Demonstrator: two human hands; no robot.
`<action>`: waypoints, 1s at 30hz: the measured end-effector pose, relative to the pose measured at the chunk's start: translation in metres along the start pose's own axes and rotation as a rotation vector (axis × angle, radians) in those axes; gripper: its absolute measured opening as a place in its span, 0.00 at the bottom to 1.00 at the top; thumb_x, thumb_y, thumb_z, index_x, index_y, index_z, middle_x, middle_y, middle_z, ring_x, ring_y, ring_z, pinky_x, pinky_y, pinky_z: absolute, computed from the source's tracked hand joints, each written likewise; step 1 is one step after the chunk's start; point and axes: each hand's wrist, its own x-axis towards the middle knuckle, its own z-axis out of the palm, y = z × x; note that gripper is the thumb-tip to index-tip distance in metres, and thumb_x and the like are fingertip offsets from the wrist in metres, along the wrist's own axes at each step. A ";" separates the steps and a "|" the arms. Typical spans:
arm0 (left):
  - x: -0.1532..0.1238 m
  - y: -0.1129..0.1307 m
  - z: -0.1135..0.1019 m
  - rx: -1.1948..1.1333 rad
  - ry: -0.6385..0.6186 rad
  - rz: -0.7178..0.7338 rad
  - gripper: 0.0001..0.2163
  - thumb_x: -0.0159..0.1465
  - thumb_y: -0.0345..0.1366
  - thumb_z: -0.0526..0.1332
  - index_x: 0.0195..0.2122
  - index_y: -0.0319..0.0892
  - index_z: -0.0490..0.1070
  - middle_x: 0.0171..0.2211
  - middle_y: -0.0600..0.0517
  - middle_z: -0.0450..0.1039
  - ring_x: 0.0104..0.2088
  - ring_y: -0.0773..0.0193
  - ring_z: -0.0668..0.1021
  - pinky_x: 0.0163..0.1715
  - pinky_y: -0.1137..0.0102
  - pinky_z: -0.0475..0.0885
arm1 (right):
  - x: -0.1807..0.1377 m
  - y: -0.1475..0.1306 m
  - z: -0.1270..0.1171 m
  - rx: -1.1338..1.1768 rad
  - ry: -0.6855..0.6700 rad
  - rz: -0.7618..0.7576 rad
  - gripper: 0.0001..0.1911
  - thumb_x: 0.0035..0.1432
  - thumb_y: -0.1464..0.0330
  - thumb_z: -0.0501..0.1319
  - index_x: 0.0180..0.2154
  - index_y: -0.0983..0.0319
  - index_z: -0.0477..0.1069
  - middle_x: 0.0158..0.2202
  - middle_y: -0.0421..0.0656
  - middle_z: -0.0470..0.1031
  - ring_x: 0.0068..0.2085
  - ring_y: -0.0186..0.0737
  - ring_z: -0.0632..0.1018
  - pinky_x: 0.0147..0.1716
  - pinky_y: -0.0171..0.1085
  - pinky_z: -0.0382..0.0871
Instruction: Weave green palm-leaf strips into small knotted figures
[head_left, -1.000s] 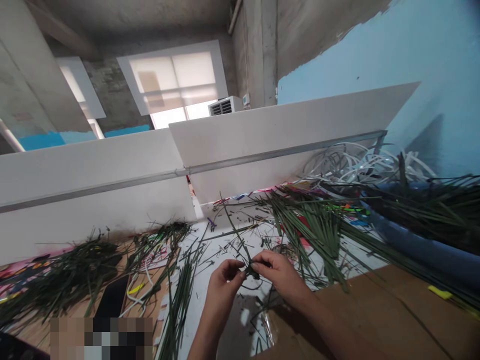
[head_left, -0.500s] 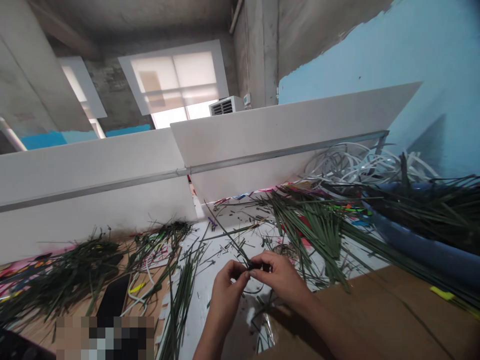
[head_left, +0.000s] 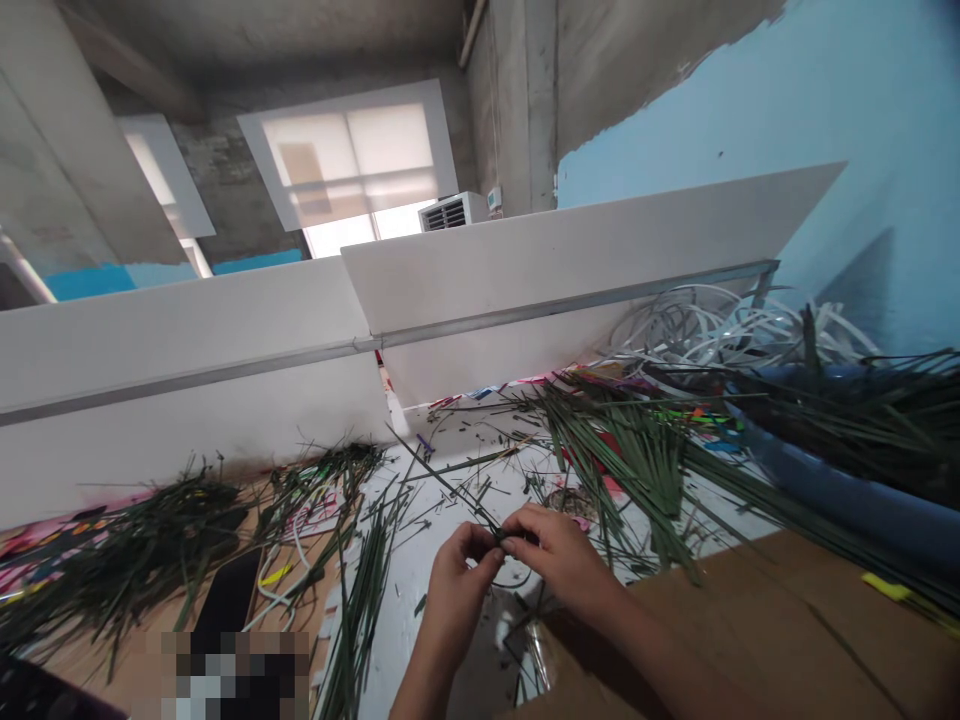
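Observation:
My left hand (head_left: 466, 575) and my right hand (head_left: 551, 548) meet at the middle front, thumbs and fingertips pinched together. Between them is a small bit of green grass strips, its gripped part hidden by the fingers. One long green grass strip (head_left: 442, 480) sticks out from the pinch toward the upper left. A thin loop of strip curves just below the fingertips. Under the hands lies a white tabletop (head_left: 405, 590) littered with short green cuttings.
A fan of green strips (head_left: 645, 470) lies right of centre. Further right stands a blue basin (head_left: 832, 490) heaped with strips, beside brown cardboard (head_left: 757, 610). To the left are a strip bundle (head_left: 367, 590), a dark phone (head_left: 229, 595) and a white cable (head_left: 296, 560). White panels (head_left: 480, 270) rise behind.
The long strip's free end has swung to the left and slightly down. Both hands have hardly shifted and keep their pinch.

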 end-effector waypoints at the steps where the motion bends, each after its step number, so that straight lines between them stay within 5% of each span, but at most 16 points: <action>1: 0.000 0.001 0.000 -0.047 -0.007 -0.010 0.07 0.53 0.37 0.68 0.27 0.41 0.70 0.26 0.54 0.70 0.31 0.62 0.69 0.34 0.69 0.65 | 0.000 0.000 0.000 -0.001 0.002 0.001 0.06 0.57 0.69 0.59 0.31 0.61 0.74 0.33 0.42 0.74 0.36 0.42 0.74 0.35 0.37 0.61; 9: -0.001 0.007 0.004 -0.218 -0.015 -0.009 0.13 0.55 0.44 0.70 0.28 0.41 0.70 0.25 0.55 0.67 0.29 0.65 0.67 0.31 0.71 0.64 | 0.001 -0.002 -0.001 0.092 0.006 -0.017 0.07 0.58 0.67 0.58 0.28 0.61 0.71 0.31 0.41 0.72 0.36 0.42 0.73 0.36 0.38 0.62; 30: -0.002 0.007 0.005 -0.255 0.039 -0.045 0.13 0.54 0.44 0.70 0.26 0.41 0.71 0.25 0.55 0.68 0.29 0.64 0.68 0.31 0.71 0.64 | 0.001 0.001 -0.002 0.181 -0.001 -0.035 0.06 0.57 0.68 0.60 0.28 0.61 0.73 0.31 0.41 0.72 0.36 0.41 0.73 0.37 0.37 0.63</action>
